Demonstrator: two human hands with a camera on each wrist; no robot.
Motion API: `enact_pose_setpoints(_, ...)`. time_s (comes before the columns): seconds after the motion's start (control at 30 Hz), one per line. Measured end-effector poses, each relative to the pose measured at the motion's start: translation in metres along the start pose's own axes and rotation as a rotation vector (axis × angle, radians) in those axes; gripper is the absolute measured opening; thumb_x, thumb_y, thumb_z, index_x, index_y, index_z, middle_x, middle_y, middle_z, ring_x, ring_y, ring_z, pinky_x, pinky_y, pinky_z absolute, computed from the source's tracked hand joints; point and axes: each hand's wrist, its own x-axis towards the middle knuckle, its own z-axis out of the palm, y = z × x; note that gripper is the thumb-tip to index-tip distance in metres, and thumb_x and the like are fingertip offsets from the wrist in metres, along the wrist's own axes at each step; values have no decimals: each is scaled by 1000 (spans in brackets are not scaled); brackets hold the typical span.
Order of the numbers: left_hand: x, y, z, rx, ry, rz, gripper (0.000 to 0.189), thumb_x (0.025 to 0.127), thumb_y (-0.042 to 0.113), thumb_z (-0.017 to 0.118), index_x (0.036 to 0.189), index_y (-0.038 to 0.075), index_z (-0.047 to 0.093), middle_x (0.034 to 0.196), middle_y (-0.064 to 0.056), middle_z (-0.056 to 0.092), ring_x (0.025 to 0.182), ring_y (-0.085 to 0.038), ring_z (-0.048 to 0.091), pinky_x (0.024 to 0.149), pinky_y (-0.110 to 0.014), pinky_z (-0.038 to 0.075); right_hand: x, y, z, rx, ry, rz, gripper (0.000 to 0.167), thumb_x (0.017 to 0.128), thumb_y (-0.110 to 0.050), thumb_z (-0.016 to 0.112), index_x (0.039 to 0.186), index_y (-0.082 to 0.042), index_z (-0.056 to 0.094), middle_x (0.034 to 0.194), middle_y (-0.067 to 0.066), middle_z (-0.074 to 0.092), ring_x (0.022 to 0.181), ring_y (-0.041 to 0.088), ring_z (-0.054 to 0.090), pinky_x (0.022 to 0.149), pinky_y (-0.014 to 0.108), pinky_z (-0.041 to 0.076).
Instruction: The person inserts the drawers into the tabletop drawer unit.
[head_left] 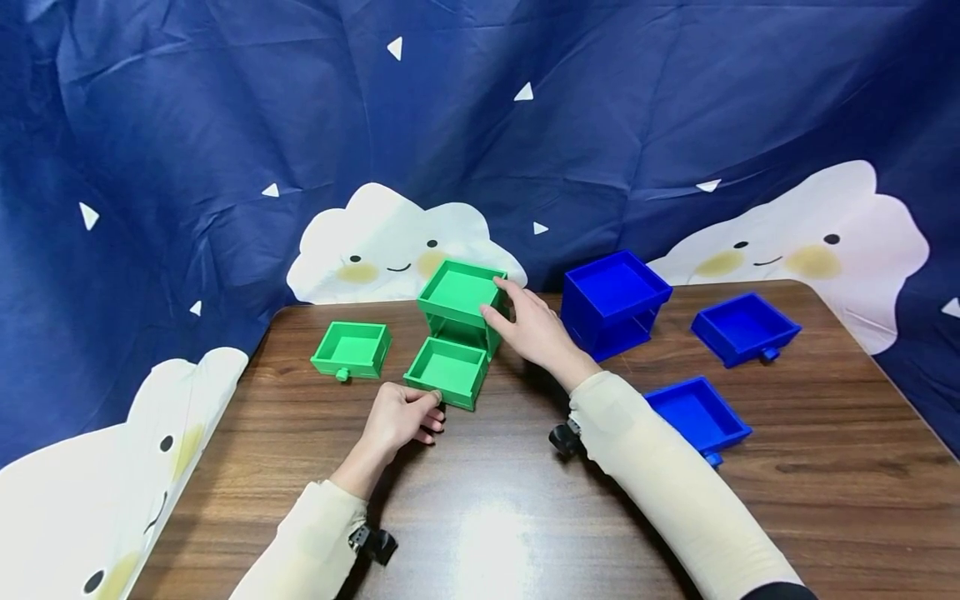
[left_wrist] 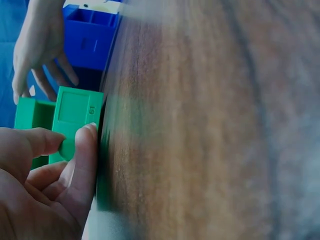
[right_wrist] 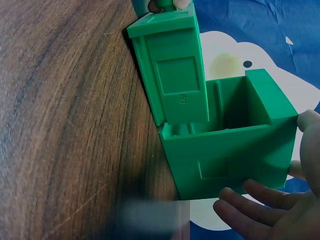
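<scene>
My left hand pinches the knob on the front of a green drawer between thumb and finger. The drawer lies on the table, with its back end at the lower opening of a green cabinet. In the right wrist view that drawer lines up with the cabinet's opening, the number 60 on its side. My right hand rests at the cabinet's right side, its fingers fairly straight and touching the top edge. A second green drawer with a knob sits to the left, apart from both hands.
A blue cabinet stands to the right of the green one. Two blue drawers lie on the wooden table, the nearer blue drawer partly behind my right sleeve. A dark blue curtain with cloud prints hangs behind.
</scene>
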Motion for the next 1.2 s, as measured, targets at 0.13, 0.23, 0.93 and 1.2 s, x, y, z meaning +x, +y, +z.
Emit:
enact_pose_setpoints(0.13, 3, 0, 0, 7, -7, -5, 23, 102, 7, 67, 102, -12, 79, 72, -13, 76, 58, -12, 71, 50, -28, 59, 0, 1, 0, 2, 2, -2, 71, 108, -58, 55, 167, -22, 40, 153, 19, 57, 141, 38, 58, 117, 62, 47)
enact_pose_setpoints(0.23, 4, 0, 0, 10, -12, -9, 23, 103, 7, 66, 102, -12, 79, 72, -12, 76, 58, -12, 70, 50, -28, 60, 0, 1, 0, 2, 3, -6, 71, 108, -58, 56, 167, -22, 40, 155, 19, 57, 142, 38, 57, 117, 61, 47)
enact_pose_setpoints(0.93, 9, 3, -2, 10, -15, -14, 25, 104, 6, 63, 104, -14, 78, 71, -10, 75, 58, -11, 69, 51, -27, 60, -1, -1, -1, -4, -9, 3, 72, 108, -59, 55, 168, -22, 39, 160, 18, 53, 149, 37, 53, 120, 64, 43)
enact_pose_setpoints(1.2, 8, 3, -1, -10, 0, -3, 25, 104, 5, 63, 108, -15, 77, 73, -13, 76, 58, -12, 70, 52, -28, 60, 0, -2, -2, 0, -8, -5, 72, 109, -58, 55, 168, -21, 39, 158, 18, 55, 146, 37, 55, 119, 63, 45)
